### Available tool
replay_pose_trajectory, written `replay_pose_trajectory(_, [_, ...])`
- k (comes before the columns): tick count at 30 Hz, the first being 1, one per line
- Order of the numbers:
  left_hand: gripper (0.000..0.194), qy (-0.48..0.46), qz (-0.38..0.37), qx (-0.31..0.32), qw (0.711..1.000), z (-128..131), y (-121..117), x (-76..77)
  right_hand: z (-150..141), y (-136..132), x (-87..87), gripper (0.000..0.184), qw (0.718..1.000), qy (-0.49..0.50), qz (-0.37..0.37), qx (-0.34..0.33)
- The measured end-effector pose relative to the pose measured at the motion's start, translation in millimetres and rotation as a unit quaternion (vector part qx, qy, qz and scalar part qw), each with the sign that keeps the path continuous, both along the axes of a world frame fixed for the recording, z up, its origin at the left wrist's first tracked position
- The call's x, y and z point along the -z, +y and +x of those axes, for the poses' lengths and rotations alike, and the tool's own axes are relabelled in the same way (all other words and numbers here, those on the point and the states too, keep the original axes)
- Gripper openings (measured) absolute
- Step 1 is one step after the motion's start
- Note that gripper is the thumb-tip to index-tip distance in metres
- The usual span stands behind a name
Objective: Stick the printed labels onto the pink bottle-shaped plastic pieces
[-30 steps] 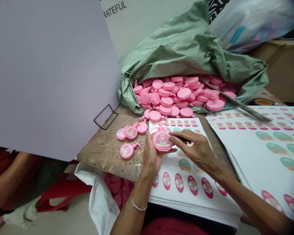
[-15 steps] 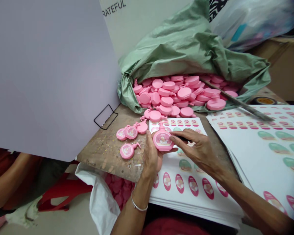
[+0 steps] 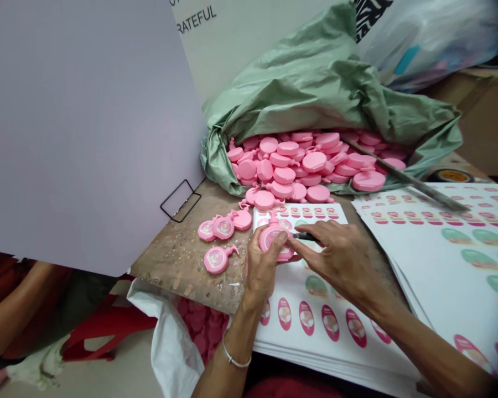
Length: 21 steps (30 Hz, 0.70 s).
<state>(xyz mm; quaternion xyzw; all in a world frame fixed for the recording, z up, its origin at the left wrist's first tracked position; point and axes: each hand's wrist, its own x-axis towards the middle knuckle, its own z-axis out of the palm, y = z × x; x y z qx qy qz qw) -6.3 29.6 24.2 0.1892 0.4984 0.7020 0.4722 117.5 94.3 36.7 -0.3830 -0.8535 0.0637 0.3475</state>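
Observation:
My left hand [image 3: 262, 265] is closed round a pink bottle-shaped plastic toy [image 3: 274, 239], its thumb pressing on the round label on the toy's face. My right hand [image 3: 339, 255] pinches a thin dark tool [image 3: 304, 236] whose tip points at the toy. Both hands hover over a white sticker sheet [image 3: 315, 309] with rows of pink and green oval labels. Three labelled pink toys [image 3: 216, 243] lie on the worn wooden board [image 3: 182, 254] just left of my left hand.
A green sack [image 3: 315, 94] at the back spills a heap of unlabelled pink toys [image 3: 302, 163]. More sticker sheets [image 3: 448, 243] lie at the right under a long metal blade [image 3: 410, 179]. A large lilac board [image 3: 83, 127] stands left; another person's arm [image 3: 12, 309] shows below it.
My left thumb has moved up over the toy's face and now presses on its label. The right hand has stayed beside the toy with the tool.

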Motion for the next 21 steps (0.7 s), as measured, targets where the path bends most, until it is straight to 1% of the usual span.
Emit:
replay_pose_trajectory(1, [0.042,0.006,0.01,0.008,1.0,0,-2,1.2,2,3,-1.0,0.037,1.0,-0.017,0.002,0.013])
replay_pose_trajectory(3, [0.042,-0.001,0.032,0.037,0.999,-3,-5,6.5,7,12,-1.1,0.045,0.999,-0.025,-0.027,0.019])
replay_pose_trajectory(4, [0.043,-0.001,0.03,0.039,0.999,-6,-7,10.5,8,18,0.0,0.046,0.998,-0.019,-0.048,0.018])
replay_pose_trajectory(6, [0.049,0.013,0.003,0.032,0.999,-14,-11,21.0,2,32,4.4,0.042,0.996,-0.005,-0.085,0.009])
replay_pose_trajectory(7, [0.05,0.028,-0.016,0.022,0.999,-20,-13,27.2,-5,38,7.5,0.038,0.996,-0.006,-0.093,0.002])
replay_pose_trajectory(8, [0.05,0.054,-0.036,-0.003,0.998,-28,-16,33.6,-15,44,11.1,0.034,0.996,-0.02,-0.092,-0.008])
replay_pose_trajectory(9, [0.047,0.1,-0.057,-0.04,0.993,-38,-18,39.8,-28,49,15.0,0.032,0.995,-0.049,-0.089,-0.025])
replay_pose_trajectory(10, [0.044,0.155,-0.077,-0.084,0.981,-48,-20,45.7,-43,53,19.1,0.031,0.992,-0.085,-0.086,-0.047])
replay_pose_trajectory(11, [0.041,0.224,-0.098,-0.135,0.96,-60,-22,50.8,-60,56,23.4,0.032,0.986,-0.129,-0.083,-0.067])
replay_pose_trajectory(12, [0.038,0.291,-0.114,-0.177,0.933,-71,-23,55.0,-77,59,27.5,0.034,0.981,-0.158,-0.081,-0.08])
replay_pose_trajectory(14, [0.036,0.364,-0.133,-0.227,0.893,-94,-23,60.3,-109,62,35.4,0.041,0.973,-0.197,-0.08,-0.088])
replay_pose_trajectory(16, [0.032,0.385,-0.138,-0.239,0.881,-110,-22,61.8,-133,63,42.4,0.047,0.969,-0.218,-0.079,-0.086])
replay_pose_trajectory(18, [0.028,0.406,-0.14,-0.244,0.869,-119,-20,60.5,-147,62,48.5,0.047,0.966,-0.233,-0.076,-0.08])
replay_pose_trajectory(19, [0.029,0.429,-0.144,-0.25,0.856,-121,-20,59.3,-151,61,51.2,0.045,0.966,-0.237,-0.075,-0.075])
replay_pose_trajectory(21, [0.033,0.493,-0.157,-0.272,0.811,-120,-20,56.1,-151,59,55.4,0.041,0.967,-0.237,-0.072,-0.061])
